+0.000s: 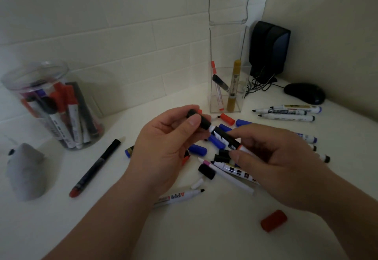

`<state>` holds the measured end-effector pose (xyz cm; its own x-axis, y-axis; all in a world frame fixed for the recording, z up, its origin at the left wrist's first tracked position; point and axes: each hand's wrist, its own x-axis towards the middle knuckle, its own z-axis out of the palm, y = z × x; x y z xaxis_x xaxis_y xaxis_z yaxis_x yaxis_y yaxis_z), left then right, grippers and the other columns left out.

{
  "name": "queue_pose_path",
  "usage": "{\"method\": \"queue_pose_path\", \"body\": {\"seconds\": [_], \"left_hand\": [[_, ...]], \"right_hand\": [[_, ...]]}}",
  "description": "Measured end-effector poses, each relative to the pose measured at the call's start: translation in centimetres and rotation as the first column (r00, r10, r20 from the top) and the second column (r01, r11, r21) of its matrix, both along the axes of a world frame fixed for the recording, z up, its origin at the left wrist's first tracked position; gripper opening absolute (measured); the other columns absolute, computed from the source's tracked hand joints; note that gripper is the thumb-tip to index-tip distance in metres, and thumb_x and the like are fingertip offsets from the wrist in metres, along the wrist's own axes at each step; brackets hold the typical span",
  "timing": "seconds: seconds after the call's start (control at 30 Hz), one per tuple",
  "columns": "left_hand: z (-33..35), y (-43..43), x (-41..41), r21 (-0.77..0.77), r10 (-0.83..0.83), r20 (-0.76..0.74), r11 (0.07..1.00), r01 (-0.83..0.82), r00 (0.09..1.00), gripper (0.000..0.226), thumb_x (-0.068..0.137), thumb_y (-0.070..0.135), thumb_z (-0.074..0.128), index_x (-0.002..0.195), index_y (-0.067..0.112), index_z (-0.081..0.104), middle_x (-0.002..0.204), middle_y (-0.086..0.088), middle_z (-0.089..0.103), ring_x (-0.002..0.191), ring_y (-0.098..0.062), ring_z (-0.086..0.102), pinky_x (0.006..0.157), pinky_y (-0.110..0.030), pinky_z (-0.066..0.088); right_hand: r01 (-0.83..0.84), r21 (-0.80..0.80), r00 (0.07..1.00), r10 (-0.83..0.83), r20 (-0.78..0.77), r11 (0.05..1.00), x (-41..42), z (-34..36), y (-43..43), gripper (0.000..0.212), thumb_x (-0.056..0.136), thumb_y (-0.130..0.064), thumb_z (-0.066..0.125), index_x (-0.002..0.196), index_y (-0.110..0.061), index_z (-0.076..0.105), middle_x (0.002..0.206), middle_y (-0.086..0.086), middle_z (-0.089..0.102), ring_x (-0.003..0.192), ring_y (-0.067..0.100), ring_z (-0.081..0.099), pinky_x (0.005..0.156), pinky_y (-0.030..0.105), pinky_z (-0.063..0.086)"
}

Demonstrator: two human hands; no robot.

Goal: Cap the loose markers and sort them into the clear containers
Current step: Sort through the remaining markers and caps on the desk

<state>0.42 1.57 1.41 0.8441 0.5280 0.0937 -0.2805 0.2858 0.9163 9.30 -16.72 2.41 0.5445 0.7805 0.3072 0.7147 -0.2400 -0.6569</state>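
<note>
My left hand (163, 143) pinches a black cap (201, 119) between thumb and fingers. My right hand (274, 157) grips the body of a black-and-white marker (225, 138), whose tip end meets the cap. Under and around both hands lie loose markers and caps: blue caps (198, 150), a black cap (207, 171), an uncapped marker (180, 196), a red cap (274, 220). A round clear jar (38, 75) at the left holds several capped markers. A square clear container (214, 104) behind the hands holds a yellow marker (234, 85) and two others.
A long black pen with a red end (96, 166) lies left of my left hand. A grey soft object (25, 171) sits at the far left. Three uncapped markers (286, 113) lie at the right, with a black mouse (304, 93), speaker (269, 48) and cables behind.
</note>
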Motion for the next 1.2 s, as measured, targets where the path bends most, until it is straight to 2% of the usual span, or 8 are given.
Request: {"method": "queue_pose_path", "body": {"seconds": [0.13, 0.47, 0.67, 0.77, 0.9, 0.93, 1.1, 1.2], "left_hand": [[-0.1, -0.2, 0.0, 0.022, 0.023, -0.045, 1.0, -0.022, 0.999, 0.03, 0.076, 0.015, 0.068, 0.104, 0.009, 0.074, 0.098, -0.015, 0.076, 0.089, -0.025, 0.075, 0.082, -0.032, 0.061], [0.2, -0.7, -0.1, 0.001, 0.047, -0.003, 0.999, -0.047, 0.999, 0.028, 0.071, 0.012, 0.069, 0.098, 0.009, 0.073, 0.091, -0.017, 0.076, 0.085, -0.028, 0.076, 0.077, -0.036, 0.063], [0.3, -0.6, -0.2, 0.091, 0.073, -0.018, 0.993, -0.071, 0.997, 0.028, 0.073, 0.014, 0.07, 0.101, 0.01, 0.073, 0.088, -0.011, 0.077, 0.083, -0.021, 0.076, 0.072, -0.025, 0.058], [0.3, -0.5, -0.2, 0.069, 0.054, -0.032, 0.996, -0.052, 0.998, 0.026, 0.074, 0.013, 0.069, 0.1, 0.01, 0.073, 0.087, -0.011, 0.077, 0.082, -0.022, 0.076, 0.072, -0.027, 0.06], [-0.1, -0.6, 0.2, 0.09, 0.088, -0.076, 0.993, -0.081, 0.993, 0.027, 0.074, 0.018, 0.07, 0.1, 0.011, 0.073, 0.087, -0.01, 0.077, 0.082, -0.024, 0.076, 0.08, -0.038, 0.062], [-0.2, -0.6, 0.3, 0.098, 0.096, -0.088, 0.991, -0.088, 0.991, 0.027, 0.074, 0.019, 0.071, 0.1, 0.012, 0.074, 0.087, -0.009, 0.077, 0.082, -0.024, 0.076, 0.082, -0.04, 0.061], [-0.5, -0.7, 0.6, 0.354, 0.165, -0.141, 0.929, -0.106, 0.976, 0.03, 0.078, 0.024, 0.072, 0.108, 0.025, 0.073, 0.077, 0.008, 0.075, 0.071, -0.004, 0.071, 0.066, -0.013, 0.053], [-0.4, -0.7, 0.6, 0.435, 0.186, -0.141, 0.894, -0.107, 0.972, 0.039, 0.075, 0.029, 0.074, 0.114, 0.027, 0.073, 0.078, 0.008, 0.074, 0.071, -0.003, 0.069, 0.066, -0.009, 0.051]], "right_hand": [[0.066, -0.019, 0.977, -0.061, 0.205, 0.998, 0.1, -0.2, 0.3, 0.032, 0.096, -0.037, 0.056, 0.126, -0.031, 0.065, 0.082, -0.022, 0.06, 0.072, -0.001, 0.057, 0.063, 0.011, 0.039], [0.088, 0.125, 0.901, -0.132, 0.412, 0.988, -0.9, -0.7, 1.1, 0.04, 0.095, -0.032, 0.048, 0.126, -0.013, 0.065, 0.077, -0.001, 0.067, 0.063, 0.014, 0.06, 0.053, 0.032, 0.057], [0.172, 0.083, 0.985, -0.169, -0.041, 0.982, -2.0, -0.3, 1.2, 0.032, 0.09, -0.044, 0.053, 0.12, -0.038, 0.065, 0.066, -0.01, 0.064, 0.069, 0.006, 0.059, 0.064, 0.017, 0.051], [0.138, 0.044, 0.967, -0.125, -0.22, 0.99, -2.0, 0.6, 1.1, 0.031, 0.089, -0.033, 0.063, 0.106, -0.058, 0.058, 0.075, -0.006, 0.066, 0.057, 0.017, 0.053, 0.05, 0.021, 0.046], [0.18, 0.102, 0.709, -0.057, -0.703, 0.978, -1.7, 0.7, 1.6, 0.019, 0.09, -0.023, 0.064, 0.097, -0.035, 0.077, 0.06, 0.011, 0.055, 0.042, 0.01, 0.039, 0.039, 0.018, 0.033], [0.183, 0.102, 0.669, -0.048, -0.742, 0.978, -1.7, 0.6, 1.7, 0.018, 0.09, -0.022, 0.064, 0.098, -0.031, 0.078, 0.059, 0.008, 0.055, 0.042, 0.009, 0.04, 0.039, 0.019, 0.033], [0.133, 0.049, 0.893, -0.099, -0.438, 0.99, -1.3, -0.1, 2.1, 0.02, 0.094, -0.023, 0.062, 0.094, -0.043, 0.066, 0.067, -0.003, 0.07, 0.048, 0.005, 0.057, 0.048, 0.014, 0.046], [0.13, 0.097, 0.88, -0.07, -0.469, 0.987, -1.5, -0.2, 2.0, 0.019, 0.094, -0.022, 0.062, 0.091, -0.038, 0.071, 0.066, 0.004, 0.07, 0.046, 0.01, 0.055, 0.046, 0.016, 0.044]]}}
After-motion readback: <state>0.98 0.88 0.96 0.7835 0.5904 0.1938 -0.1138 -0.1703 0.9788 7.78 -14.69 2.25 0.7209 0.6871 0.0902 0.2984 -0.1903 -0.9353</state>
